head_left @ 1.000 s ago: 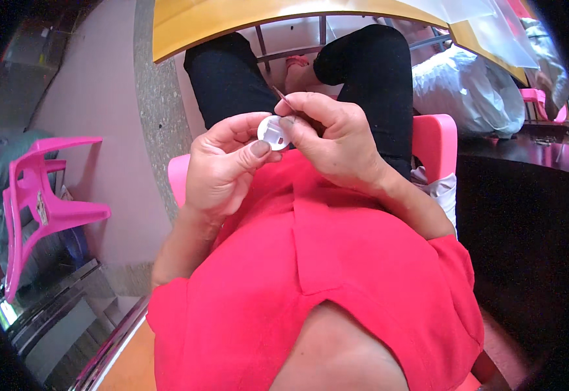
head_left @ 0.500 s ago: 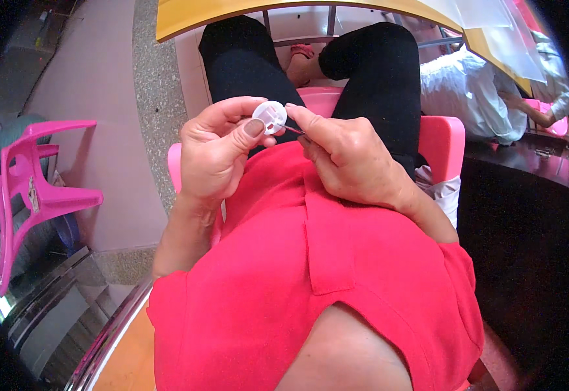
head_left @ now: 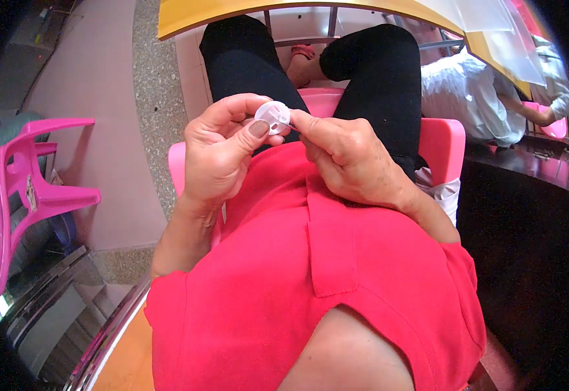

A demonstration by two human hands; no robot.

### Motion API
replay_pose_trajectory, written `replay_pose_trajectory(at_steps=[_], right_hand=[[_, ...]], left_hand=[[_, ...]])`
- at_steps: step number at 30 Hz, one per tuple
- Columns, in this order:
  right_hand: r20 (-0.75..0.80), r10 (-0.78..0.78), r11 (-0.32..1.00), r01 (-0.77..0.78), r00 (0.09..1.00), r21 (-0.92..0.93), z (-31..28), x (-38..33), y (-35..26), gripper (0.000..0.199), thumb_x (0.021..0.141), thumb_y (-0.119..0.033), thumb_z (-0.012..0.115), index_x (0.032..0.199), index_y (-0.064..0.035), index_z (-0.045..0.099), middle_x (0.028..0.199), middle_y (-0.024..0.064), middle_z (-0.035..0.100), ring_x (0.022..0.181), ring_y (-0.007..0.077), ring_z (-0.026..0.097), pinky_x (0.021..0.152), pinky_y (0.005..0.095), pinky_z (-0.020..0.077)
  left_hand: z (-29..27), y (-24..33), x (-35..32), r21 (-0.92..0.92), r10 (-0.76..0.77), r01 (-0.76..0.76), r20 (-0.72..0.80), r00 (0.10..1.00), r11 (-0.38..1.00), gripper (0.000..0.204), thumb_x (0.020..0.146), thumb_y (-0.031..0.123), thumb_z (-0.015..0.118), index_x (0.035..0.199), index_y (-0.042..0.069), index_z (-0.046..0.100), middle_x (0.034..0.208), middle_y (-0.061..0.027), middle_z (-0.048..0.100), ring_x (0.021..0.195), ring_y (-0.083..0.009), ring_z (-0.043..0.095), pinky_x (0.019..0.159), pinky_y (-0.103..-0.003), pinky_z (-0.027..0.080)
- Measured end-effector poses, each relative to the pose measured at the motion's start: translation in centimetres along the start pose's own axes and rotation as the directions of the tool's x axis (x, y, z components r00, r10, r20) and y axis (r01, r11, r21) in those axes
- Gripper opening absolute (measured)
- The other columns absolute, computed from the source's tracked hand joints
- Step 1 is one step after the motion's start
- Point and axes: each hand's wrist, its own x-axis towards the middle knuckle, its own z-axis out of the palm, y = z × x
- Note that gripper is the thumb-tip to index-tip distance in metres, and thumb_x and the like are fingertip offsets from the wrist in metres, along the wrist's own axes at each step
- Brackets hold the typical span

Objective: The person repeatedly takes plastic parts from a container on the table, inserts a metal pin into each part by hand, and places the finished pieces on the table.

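Observation:
A small round white plastic disc (head_left: pixel 276 113) with several slots in its face is pinched between the thumb and fingers of my left hand (head_left: pixel 222 140). My right hand (head_left: pixel 343 146) is closed around a thin metal rod (head_left: pixel 288 126), its fingers hiding most of it. The rod's visible end reaches the disc's lower right edge; whether it enters a slot is too small to tell. The tip of my right forefinger is beside the disc's right rim. Both hands are raised in front of my red top, above my lap.
A yellow table edge (head_left: pixel 232 17) curves across the top, beyond my knees. I sit on a pink chair (head_left: pixel 446 146). Another pink plastic chair (head_left: pixel 27 173) stands at the left by the wall. At the far right is a person in white clothing (head_left: pixel 470 91), near clear plastic sheeting (head_left: pixel 522 49).
The disc has shifted slightly right and turned a little in my left hand. My right hand has moved closer to it, and less of the rod shows.

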Motion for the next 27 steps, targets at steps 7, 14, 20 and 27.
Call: replay_pose_trajectory(at_steps=[7, 14, 20, 27], right_hand=[[-0.015, 0.031, 0.996, -0.029, 0.999, 0.089, -0.22, 0.04, 0.07, 0.039, 0.079, 0.010, 0.053, 0.118, 0.0040, 0.054, 0.069, 0.0136, 0.057, 0.060, 0.0200, 0.060, 0.054, 0.0282, 0.0462], [0.041, 0.122, 0.991, -0.124, 0.992, 0.043, -0.63, 0.27, -0.21, 0.040, 0.079, 0.010, 0.052, 0.118, 0.0030, 0.056, 0.065, 0.0136, 0.056, 0.059, 0.0191, 0.060, 0.055, 0.0275, 0.0469], [-0.005, 0.085, 0.988, -0.085, 0.996, -0.125, -0.18, -0.22, 0.08, 0.036, 0.078, 0.003, 0.054, 0.114, 0.0013, 0.055, 0.069, 0.0172, 0.059, 0.062, 0.0297, 0.062, 0.055, 0.0365, 0.0489], [-0.032, 0.041, 0.937, -0.050, 0.999, -0.346, 0.10, -0.26, 0.04, 0.038, 0.077, -0.008, 0.055, 0.114, 0.0002, 0.055, 0.073, 0.0172, 0.062, 0.063, 0.0330, 0.063, 0.054, 0.0427, 0.0505]], left_hand=[[0.28, -0.34, -0.13, 0.008, 0.022, -0.022, -0.031, 0.999, 1.000, 0.024, 0.087, -0.001, 0.060, 0.111, -0.005, 0.056, 0.100, -0.0173, 0.064, 0.084, -0.0203, 0.065, 0.080, -0.033, 0.055], [0.49, -0.28, 0.05, -0.033, -0.062, 0.060, -0.078, 0.995, 0.998, 0.026, 0.088, -0.001, 0.058, 0.113, -0.006, 0.054, 0.102, -0.0176, 0.063, 0.087, -0.0216, 0.064, 0.081, -0.032, 0.055], [0.76, -0.59, -0.12, 0.003, -0.050, 0.051, -0.123, 0.991, 0.999, 0.031, 0.087, -0.001, 0.060, 0.117, -0.006, 0.054, 0.101, -0.0170, 0.064, 0.086, -0.0207, 0.065, 0.080, -0.030, 0.055], [0.92, -0.69, -0.15, 0.007, -0.049, 0.050, -0.122, 0.991, 0.999, 0.030, 0.087, -0.001, 0.060, 0.116, -0.006, 0.055, 0.100, -0.0161, 0.065, 0.086, -0.0204, 0.066, 0.080, -0.030, 0.055]])
